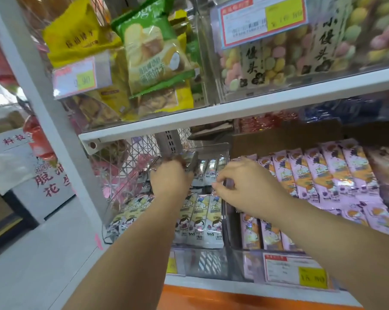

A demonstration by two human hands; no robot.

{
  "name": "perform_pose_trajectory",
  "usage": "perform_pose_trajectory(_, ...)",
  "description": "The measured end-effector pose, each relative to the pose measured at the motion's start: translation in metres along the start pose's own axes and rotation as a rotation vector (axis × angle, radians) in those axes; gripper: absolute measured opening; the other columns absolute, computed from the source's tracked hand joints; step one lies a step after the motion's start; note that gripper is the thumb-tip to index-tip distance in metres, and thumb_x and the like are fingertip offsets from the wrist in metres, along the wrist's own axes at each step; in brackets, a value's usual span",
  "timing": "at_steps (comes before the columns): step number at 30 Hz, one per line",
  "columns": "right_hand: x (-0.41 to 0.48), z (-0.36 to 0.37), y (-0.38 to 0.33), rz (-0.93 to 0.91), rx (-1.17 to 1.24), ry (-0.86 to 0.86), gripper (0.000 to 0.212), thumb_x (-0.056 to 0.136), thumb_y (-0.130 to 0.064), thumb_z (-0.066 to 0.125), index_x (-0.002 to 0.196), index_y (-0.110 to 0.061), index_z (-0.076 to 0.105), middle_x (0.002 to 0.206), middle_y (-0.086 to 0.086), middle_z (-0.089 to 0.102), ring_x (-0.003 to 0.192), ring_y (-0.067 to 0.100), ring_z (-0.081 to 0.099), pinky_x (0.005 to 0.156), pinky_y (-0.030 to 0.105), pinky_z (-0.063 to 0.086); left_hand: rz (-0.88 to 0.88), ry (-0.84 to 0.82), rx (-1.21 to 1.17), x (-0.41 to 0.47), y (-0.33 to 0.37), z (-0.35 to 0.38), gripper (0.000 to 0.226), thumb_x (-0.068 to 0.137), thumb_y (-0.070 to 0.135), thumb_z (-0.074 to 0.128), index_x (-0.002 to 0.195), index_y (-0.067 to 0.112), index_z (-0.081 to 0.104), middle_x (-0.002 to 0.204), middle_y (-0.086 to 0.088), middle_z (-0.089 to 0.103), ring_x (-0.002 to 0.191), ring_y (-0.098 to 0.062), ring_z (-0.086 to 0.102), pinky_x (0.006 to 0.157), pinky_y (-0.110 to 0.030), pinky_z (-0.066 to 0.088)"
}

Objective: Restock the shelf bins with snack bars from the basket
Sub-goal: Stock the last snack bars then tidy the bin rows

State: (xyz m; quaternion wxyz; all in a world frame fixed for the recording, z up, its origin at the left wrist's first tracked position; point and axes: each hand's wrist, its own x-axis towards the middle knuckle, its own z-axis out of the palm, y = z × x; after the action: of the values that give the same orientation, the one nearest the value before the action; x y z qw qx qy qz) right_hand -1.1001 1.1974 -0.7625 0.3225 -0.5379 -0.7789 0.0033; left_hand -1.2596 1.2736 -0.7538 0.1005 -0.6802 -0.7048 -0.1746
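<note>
Left hand [169, 179] is held deep in the left bin [202, 262], with its fingers curled round a blurred bundle [184, 161] of wrappers. The number gripped cannot be told. Right hand [245, 184] is placed just beside it, over the wall between the bins, with thumb and forefinger pinched close together. Whether anything is pinched cannot be told.

Two clear bins are noted on the lower shelf [233, 285]. White bars [208, 218] are laid in the left bin. Four are counted in the front row right of the forearm, more are partly hidden under it, and three are counted in the back row. Pink bars [323, 173] are packed in the right bin [251, 265], at least six in the back row.

A gap is seen between the two white rows, beneath the hands. The upper shelf edge [211, 116] is set above both hands. One price tag [296, 270] is fixed to the right bin's front.
</note>
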Motion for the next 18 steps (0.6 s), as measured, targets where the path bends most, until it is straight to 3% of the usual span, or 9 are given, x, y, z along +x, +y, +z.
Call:
perform_pose_trajectory(4,-0.002,0.005,-0.001,0.01,0.017,0.022,0.032,0.094,-0.041,0.047,0.101,-0.02,0.071,0.088,-0.01,0.054,0.096,0.015,0.051,0.096,0.025,0.032,0.021,0.031,0.066,0.01,-0.001,0.012,0.035,0.088,0.045,0.056,0.115,0.022,0.058,0.11,-0.009,0.061,0.105,-0.03,0.057,0.093,-0.041,0.044)
perform_pose_trajectory(9,-0.008,0.003,-0.008,0.022,-0.047,-0.055,0.041,0.098,-0.044,0.038,0.12,-0.019,0.062,0.123,-0.004,0.059,0.116,0.019,0.05,0.104,0.031,0.033,0.059,-0.14,0.145,0.005,-0.004,0.0,0.057,0.088,0.06,0.047,0.133,0.023,0.049,0.133,-0.012,0.046,0.126,-0.034,0.041,0.105,-0.049,0.032)
perform_pose_trajectory(11,-0.016,-0.004,-0.012,-0.003,-0.038,-0.104,0.046,0.099,-0.046,0.036,0.135,-0.022,0.05,0.144,-0.006,0.045,0.132,0.015,0.039,0.11,0.031,0.024,0.072,-0.123,0.044,-0.014,-0.005,-0.014,0.055,0.091,0.055,0.046,0.138,0.025,0.044,0.138,-0.011,0.041,0.131,-0.033,0.034,0.107,-0.05,0.031)
perform_pose_trajectory(13,-0.029,-0.007,-0.013,-0.046,-0.023,-0.094,0.049,0.099,-0.047,0.036,0.143,-0.025,0.04,0.152,-0.009,0.032,0.14,0.012,0.028,0.116,0.031,0.015,0.129,-0.015,-0.176,-0.047,-0.008,-0.025,0.048,0.093,0.044,0.049,0.138,0.027,0.044,0.138,-0.006,0.041,0.129,-0.027,0.037,0.105,-0.045,0.036)
perform_pose_trajectory(15,-0.052,-0.008,-0.017,-0.117,0.013,-0.021,0.045,0.097,-0.044,0.039,0.135,-0.024,0.051,0.145,-0.008,0.044,0.134,0.014,0.038,0.113,0.033,0.024,0.232,0.108,-0.399,-0.092,-0.016,-0.03,0.036,0.094,0.035,0.052,0.128,0.025,0.054,0.13,0.002,0.047,0.117,-0.018,0.047,0.096,-0.035,0.04)
perform_pose_trajectory(18,-0.104,-0.003,-0.024,-0.302,0.1,0.046,0.031,0.092,-0.031,0.045,0.106,-0.016,0.069,0.103,-0.004,0.068,0.095,0.012,0.059,0.088,0.026,0.044,0.417,0.223,-0.553,-0.164,-0.037,-0.024,0.032,0.087,0.029,0.047,0.114,0.021,0.062,0.11,0.006,0.058,0.102,-0.012,0.054,0.086,-0.031,0.043)
